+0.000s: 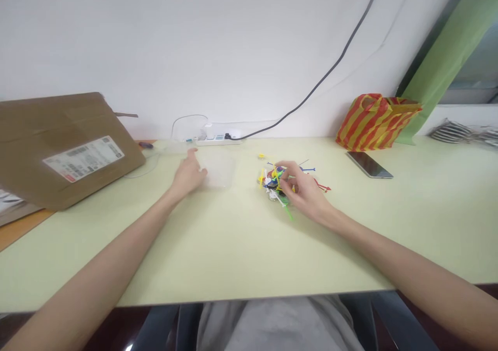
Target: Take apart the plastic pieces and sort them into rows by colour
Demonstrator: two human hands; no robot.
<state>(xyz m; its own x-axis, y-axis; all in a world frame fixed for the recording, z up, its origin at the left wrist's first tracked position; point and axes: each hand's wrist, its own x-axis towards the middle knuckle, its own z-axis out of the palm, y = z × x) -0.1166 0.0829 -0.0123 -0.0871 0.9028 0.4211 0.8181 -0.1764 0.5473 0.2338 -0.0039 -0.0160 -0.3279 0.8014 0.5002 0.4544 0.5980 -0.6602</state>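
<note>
My left hand (189,175) rests beside a flat, see-through plastic container (218,172), its index finger stretched forward and the thumb apart at the container's left edge. Whether it touches the container is unclear. To the right, a small pile of colourful plastic pieces (272,194) lies on the table, with thin stems and arrow-like tips in yellow, blue, white, green and red. My right hand (305,187) reaches into this pile with curled fingers, thumb and index close together. What sits between them cannot be made out. One yellow piece (262,156) lies slightly apart, behind the pile.
A cardboard box (73,153) with a label leans at the left. Against the wall is a power strip (218,140) with a black cable (311,92). A red-and-yellow striped bag (375,122) and a phone (369,164) occupy the right of the pale table (218,252).
</note>
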